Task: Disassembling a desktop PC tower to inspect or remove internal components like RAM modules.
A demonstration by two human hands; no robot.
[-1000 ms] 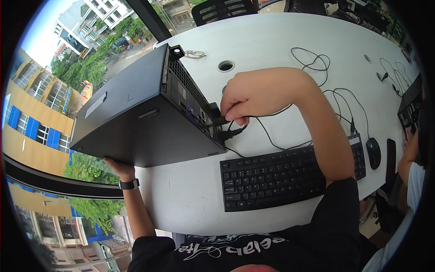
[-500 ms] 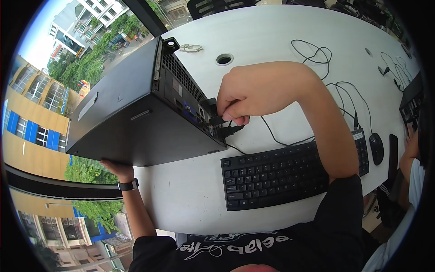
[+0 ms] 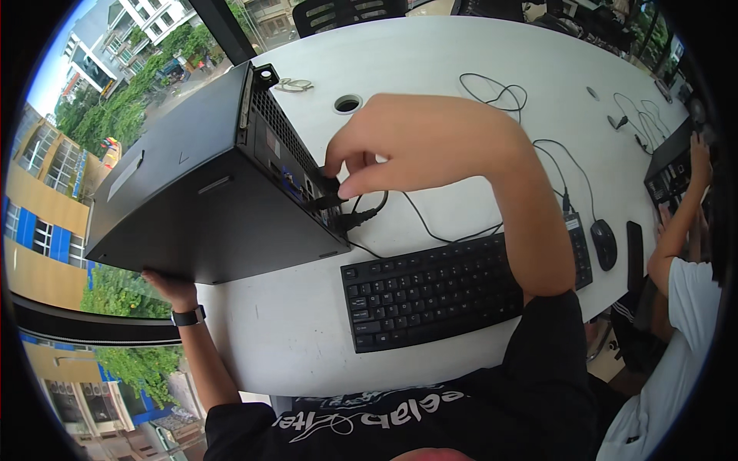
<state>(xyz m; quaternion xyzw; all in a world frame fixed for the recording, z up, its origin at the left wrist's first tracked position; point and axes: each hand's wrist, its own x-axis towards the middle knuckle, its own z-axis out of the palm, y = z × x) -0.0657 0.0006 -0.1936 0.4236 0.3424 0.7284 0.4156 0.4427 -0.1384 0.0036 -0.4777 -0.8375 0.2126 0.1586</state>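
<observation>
A black computer tower (image 3: 215,223) stands tilted on the table at the left, its rear ports (image 3: 296,180) facing right. My left hand (image 3: 173,290), with a dark watch on the wrist, grips its lower left edge; the fingers are partly hidden by the case. At the rear panel, the thumb and forefinger of my right hand (image 3: 384,146) pinch a black cable plug, mostly hidden by the fingers. Just below them, another black plug (image 3: 355,220) with a curved cable sits at the ports.
A black keyboard (image 3: 430,292) lies in front of me, beside a mouse (image 3: 604,244) and a black bar (image 3: 634,255). Loose cables (image 3: 496,88), a round cable hole (image 3: 347,104) and glasses (image 3: 294,85) are farther back. A person (image 3: 684,307) at right handles another black computer (image 3: 667,173).
The view has shifted, moving the scene left in the picture. My right fingers sit slightly higher against the rear panel, and a gap shows between thumb and fingers. My left hand stays on the tower.
</observation>
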